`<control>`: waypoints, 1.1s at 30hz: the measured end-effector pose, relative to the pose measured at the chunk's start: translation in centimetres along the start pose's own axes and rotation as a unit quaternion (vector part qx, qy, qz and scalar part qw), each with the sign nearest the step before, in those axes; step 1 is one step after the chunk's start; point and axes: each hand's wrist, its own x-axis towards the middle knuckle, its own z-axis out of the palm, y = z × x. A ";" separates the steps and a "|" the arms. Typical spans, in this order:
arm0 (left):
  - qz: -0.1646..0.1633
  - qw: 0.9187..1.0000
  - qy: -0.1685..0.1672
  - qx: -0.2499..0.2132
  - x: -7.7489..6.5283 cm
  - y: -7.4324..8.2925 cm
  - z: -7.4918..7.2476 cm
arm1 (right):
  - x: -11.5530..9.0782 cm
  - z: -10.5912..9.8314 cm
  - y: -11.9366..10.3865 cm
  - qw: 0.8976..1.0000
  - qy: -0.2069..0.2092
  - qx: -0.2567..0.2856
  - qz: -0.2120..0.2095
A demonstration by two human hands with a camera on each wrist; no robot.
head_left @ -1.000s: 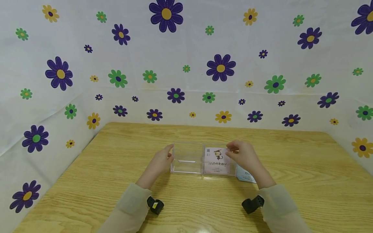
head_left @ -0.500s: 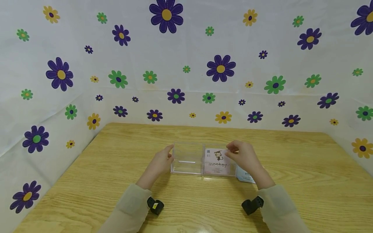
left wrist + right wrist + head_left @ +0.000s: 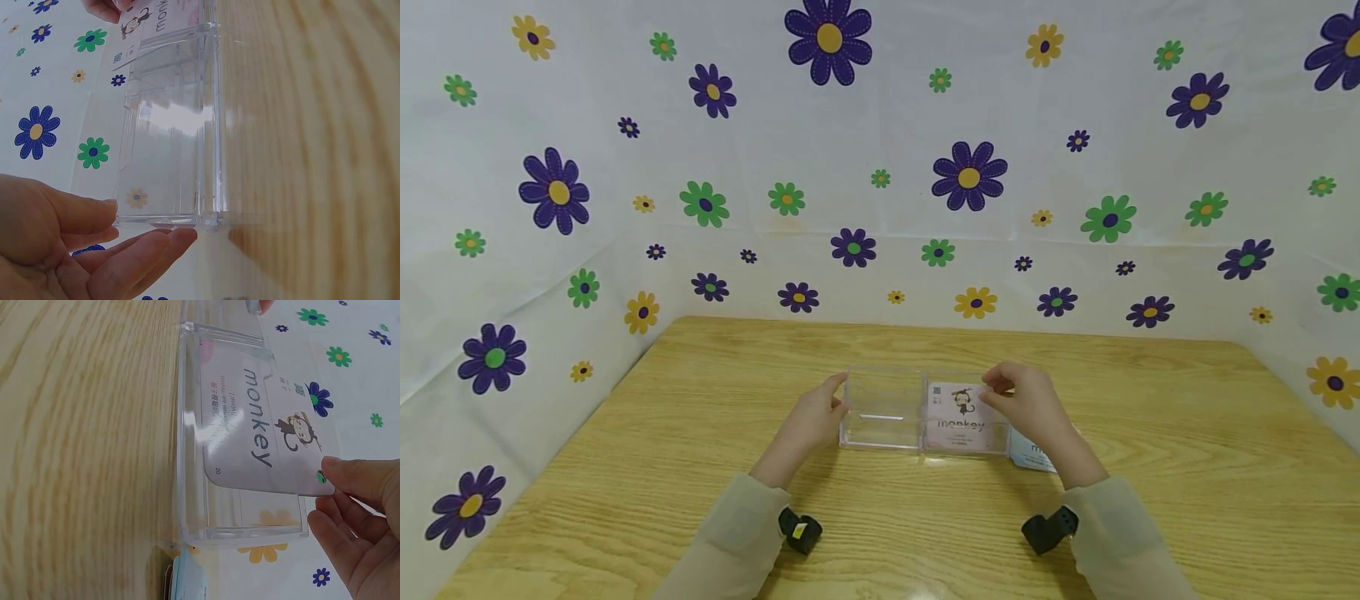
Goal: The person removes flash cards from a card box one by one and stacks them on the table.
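Room to pass lies over the near counter (image 3: 917, 517) and between the clear card holder (image 3: 880, 435) and the far flowered cloth (image 3: 895, 125); the left hand (image 3: 809, 425) bars the holder's left end, the right hand (image 3: 1028, 402) and monkey card (image 3: 955, 435) its right compartment, the blue card (image 3: 1030, 455) its right side

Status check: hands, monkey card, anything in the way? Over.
Left hand touching clear holder's left end. Right hand pinching monkey card by a corner, card's lower part inside holder's right half. Blue cards beside holder, apparently not blocking.
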 end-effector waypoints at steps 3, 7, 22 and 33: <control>-0.002 1.000 0.001 0.003 0.0 0.1 0.0 | 0.0 0.0 0.0 1.000 0.001 0.001 -0.002; 0.000 1.000 0.003 0.009 -0.1 0.2 -0.1 | 0.0 0.1 0.1 1.000 0.000 -0.003 -0.005; -0.004 1.000 0.005 0.013 -0.1 0.2 0.0 | 0.0 0.3 0.0 1.000 0.001 -0.014 -0.013; 0.004 1.000 0.011 0.007 -0.1 0.0 0.0 | 0.0 0.5 -0.1 1.000 0.001 -0.026 -0.010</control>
